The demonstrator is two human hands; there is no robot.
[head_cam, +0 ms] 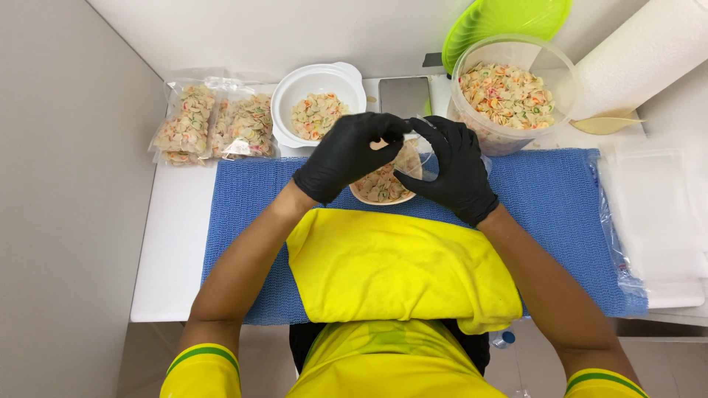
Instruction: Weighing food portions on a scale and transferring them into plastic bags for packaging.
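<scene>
Both hands wear black gloves and meet above the blue mat. My left hand and my right hand pinch the top of a small clear plastic bag that holds pale shell-shaped crackers. Under the bag stands a small tan bowl with more crackers in it. The bag's mouth is hidden by my fingers.
A white bowl of crackers stands behind my left hand. Two filled bags lie at the back left. A large clear tub of crackers, its green lid, a paper towel roll, a wooden scoop and empty bags are on the right.
</scene>
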